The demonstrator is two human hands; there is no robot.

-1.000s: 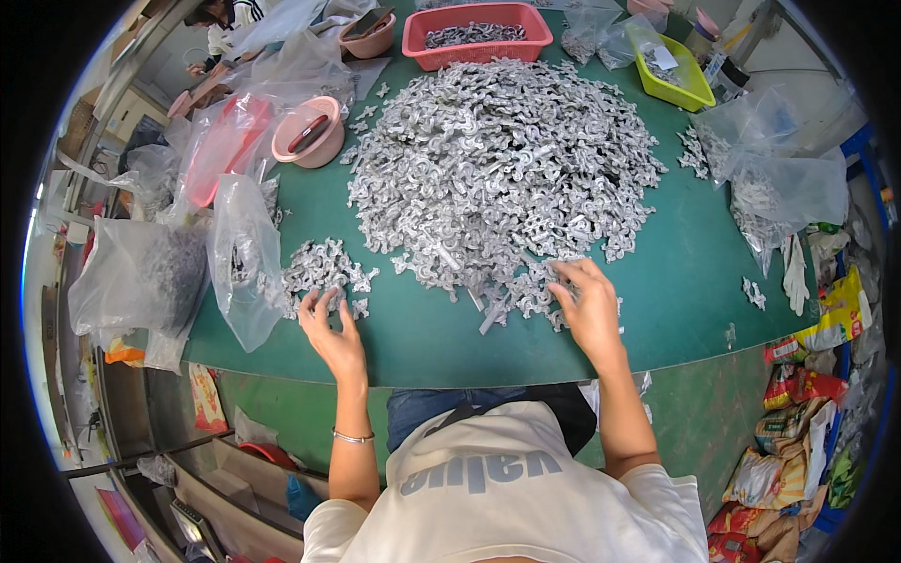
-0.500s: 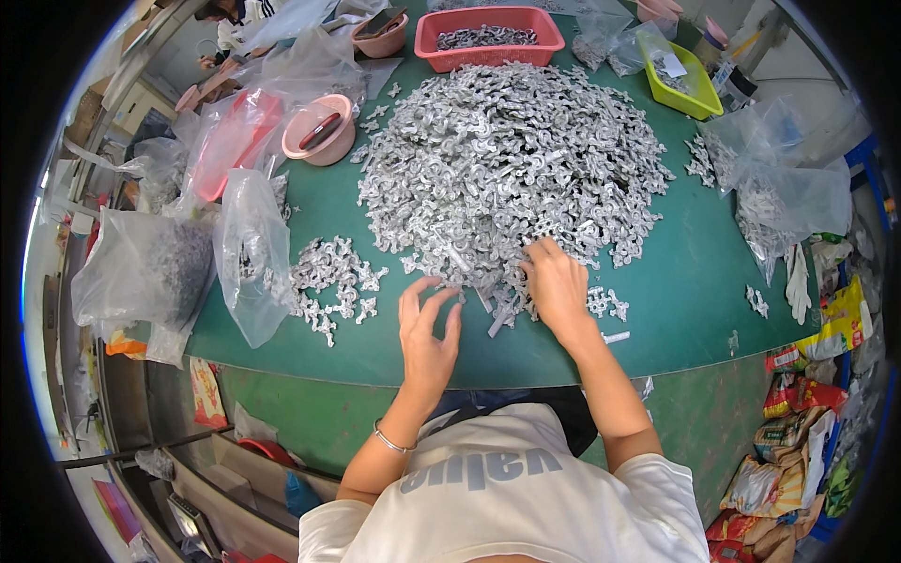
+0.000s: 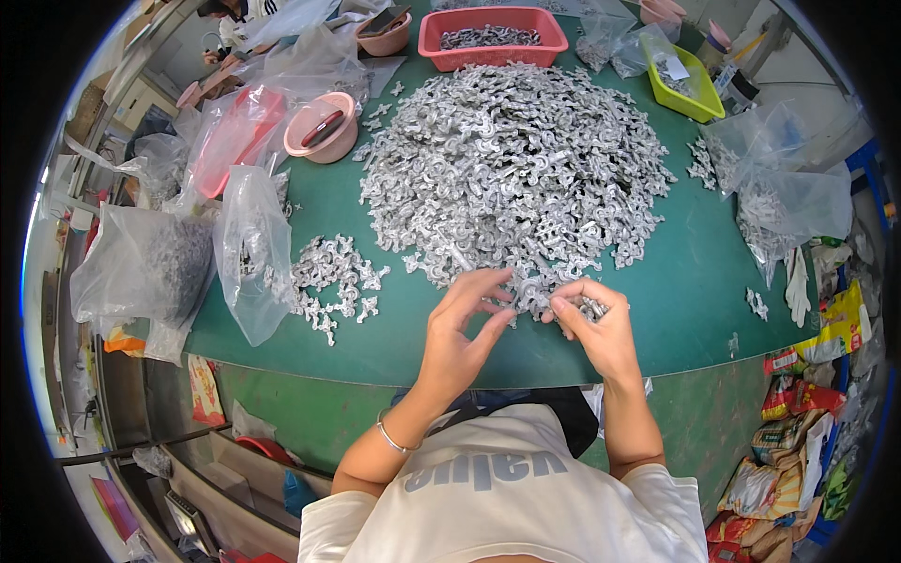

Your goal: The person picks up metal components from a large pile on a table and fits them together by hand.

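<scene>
A big heap of small silver metal castings covers the middle of the green table. At the heap's near edge my left hand is curved, thumb and fingers apart, touching or just above the nearest castings; I see nothing held in it. To its right, my right hand has thumb and fingertips drawn together beside the same edge. Whatever may be between those fingertips is too small to make out. A smaller group of castings lies left of the heap.
Clear plastic bags of castings stand at the left, others at the right. A pink bowl holds a red-and-black tool. Behind the heap are a red basin and a yellow-green basket. A person is at far left.
My left hand has moved right and my right hand has drawn back toward me and slightly right, its fingers closing. The hands are nearer each other; small pieces by the edge are now covered.
</scene>
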